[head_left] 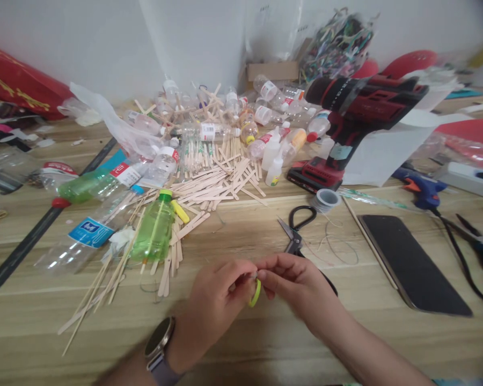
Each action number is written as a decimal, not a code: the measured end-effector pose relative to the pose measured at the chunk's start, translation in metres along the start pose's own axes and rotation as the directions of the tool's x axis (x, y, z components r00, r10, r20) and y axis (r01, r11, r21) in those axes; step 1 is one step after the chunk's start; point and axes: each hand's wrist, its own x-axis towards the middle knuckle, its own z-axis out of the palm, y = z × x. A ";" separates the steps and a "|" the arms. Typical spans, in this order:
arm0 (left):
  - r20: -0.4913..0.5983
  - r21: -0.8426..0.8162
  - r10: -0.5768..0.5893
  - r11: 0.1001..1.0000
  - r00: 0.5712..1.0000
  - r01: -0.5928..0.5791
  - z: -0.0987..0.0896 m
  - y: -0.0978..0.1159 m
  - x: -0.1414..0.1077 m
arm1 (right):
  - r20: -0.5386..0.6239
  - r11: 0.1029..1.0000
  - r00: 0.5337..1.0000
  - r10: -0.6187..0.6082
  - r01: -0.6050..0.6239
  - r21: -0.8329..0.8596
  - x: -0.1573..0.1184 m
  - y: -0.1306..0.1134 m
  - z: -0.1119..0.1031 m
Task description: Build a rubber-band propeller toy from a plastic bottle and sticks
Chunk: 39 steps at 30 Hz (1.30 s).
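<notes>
The left hand (219, 295), watch (160, 339) at its wrist, and the right hand (301, 284) pinch a small yellow-green ring (257, 293) between their fingertips at lower center. Black-handled scissors (293, 242) lie just beyond; a green bottle (153, 228) is left of center, a phone (412, 262) lower right, a red-and-black drill (356, 115) upper right.

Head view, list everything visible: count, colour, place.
Ring: 1, lime, front centre
Scissors: 1, black, near centre
Drill: 1, red and black, right
Phone: 1, black, right
Glue gun: 1, blue, right
Squeeze bottles: 2, white, by drill
Green bottles: 2, green, left
Other bottles: many, mostly clear, rear, left
Wooden sticks: many, pale, centre
Box: 1, brown, rear
Clutter: uncountable, mixed, edges
Watch: 1, grey, front left
Left hand: 1, front
Right hand: 1, front
</notes>
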 end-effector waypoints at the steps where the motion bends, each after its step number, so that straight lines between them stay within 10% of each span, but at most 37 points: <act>1: -0.003 0.009 0.010 1.000 1.000 -0.010 0.000 0.000 0.000 | 0.000 0.999 1.000 -0.007 0.007 -0.034 -0.001 0.000 0.000; 9: 0.113 -0.116 -0.134 0.982 0.985 0.147 -0.003 0.004 0.003 | -0.026 0.744 0.899 -0.436 0.344 -0.573 -0.010 -0.005 -0.002; 17: 0.291 -0.563 -0.520 0.586 0.803 0.583 -0.013 0.000 0.009 | -0.028 0.654 0.753 -0.657 0.552 -0.517 -0.011 -0.005 -0.012; 27: 0.399 -0.834 -0.395 0.218 0.827 0.507 -0.012 -0.002 0.014 | 0.089 0.945 0.962 -0.256 0.269 -0.185 -0.005 -0.008 -0.007; 39: 0.495 -0.787 -0.390 0.178 0.776 0.591 -0.002 -0.002 0.015 | 0.190 0.965 0.947 -0.260 0.248 0.086 -0.008 0.004 -0.003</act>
